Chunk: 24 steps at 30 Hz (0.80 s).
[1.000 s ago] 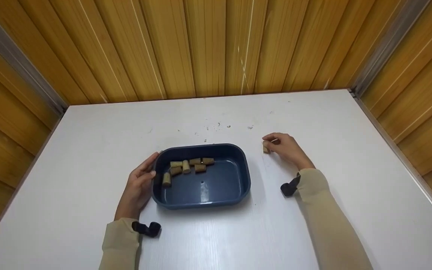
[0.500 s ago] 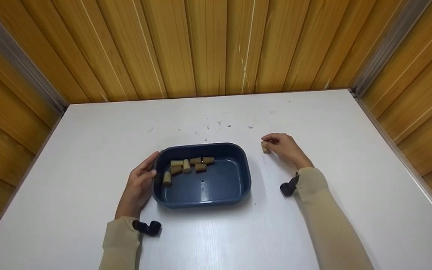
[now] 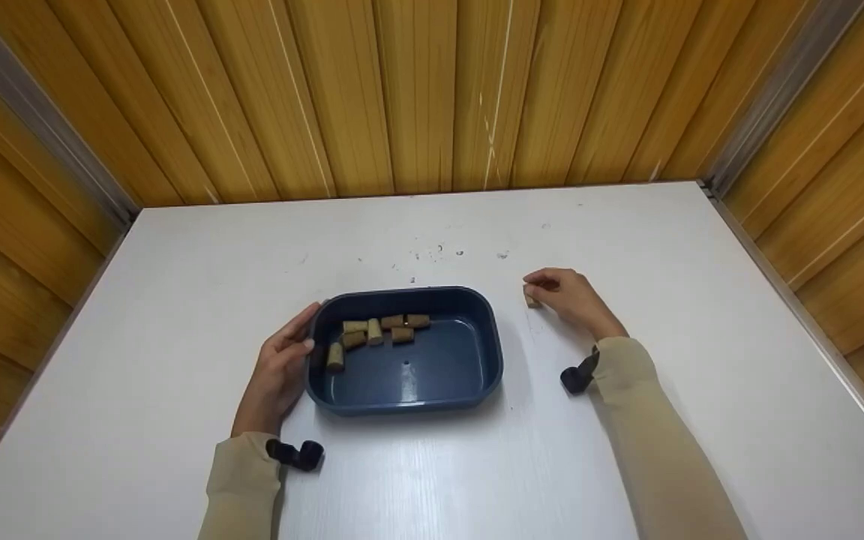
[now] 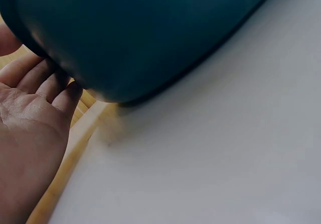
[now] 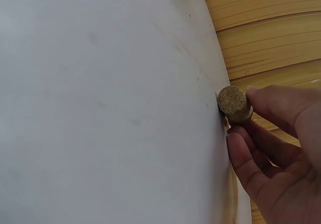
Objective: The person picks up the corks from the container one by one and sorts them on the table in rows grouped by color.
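A dark blue plastic tray [image 3: 405,386] rests on the white table, with several tapered cork stoppers [image 3: 374,331] lying toward its left and back. My left hand [image 3: 276,371] grips the tray's left side, thumb at the rim and fingers along the outer wall. Those fingers tuck under the rim in the left wrist view, where the blue wall [image 4: 135,38] fills the top. Right of the tray, my right hand [image 3: 573,300] pinches a single cork stopper [image 5: 233,102] between thumb and fingers, close over the table. The round end of this cork faces the right wrist camera.
The white table [image 3: 432,480] ends at a wood-patterned wall [image 3: 417,97] behind, and similar panels stand at both sides. Small dark specks [image 3: 439,249] dot the tabletop behind the tray. A black wrist camera [image 3: 304,454] sits at the left cuff.
The cork stopper in my right hand has tilted slightly. Both hands, the tray and the corks inside it stay nearly where they were.
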Each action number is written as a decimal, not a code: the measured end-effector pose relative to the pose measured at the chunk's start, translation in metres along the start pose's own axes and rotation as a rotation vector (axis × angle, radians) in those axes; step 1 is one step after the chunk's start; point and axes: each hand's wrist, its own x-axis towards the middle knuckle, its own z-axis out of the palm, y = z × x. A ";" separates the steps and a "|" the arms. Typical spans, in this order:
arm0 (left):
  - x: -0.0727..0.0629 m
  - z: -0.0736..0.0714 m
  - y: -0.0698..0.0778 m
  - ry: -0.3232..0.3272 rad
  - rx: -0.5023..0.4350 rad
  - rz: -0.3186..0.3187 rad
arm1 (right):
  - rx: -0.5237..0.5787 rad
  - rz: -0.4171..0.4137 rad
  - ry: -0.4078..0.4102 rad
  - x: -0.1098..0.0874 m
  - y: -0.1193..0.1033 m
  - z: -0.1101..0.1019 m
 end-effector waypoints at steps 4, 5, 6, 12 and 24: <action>0.000 0.000 0.000 0.002 0.006 0.003 | 0.000 -0.006 0.003 0.000 0.000 0.000; 0.000 0.000 0.000 0.006 0.008 0.002 | 0.002 -0.006 0.004 -0.001 0.000 0.000; 0.000 0.000 0.000 0.007 0.008 0.002 | 0.002 -0.006 0.003 0.000 0.000 0.000; 0.000 0.000 0.000 0.006 0.014 0.010 | 0.007 -0.005 0.003 -0.001 0.001 0.000; 0.000 -0.001 -0.001 0.004 -0.007 0.006 | 0.020 -0.017 -0.012 0.000 0.003 -0.001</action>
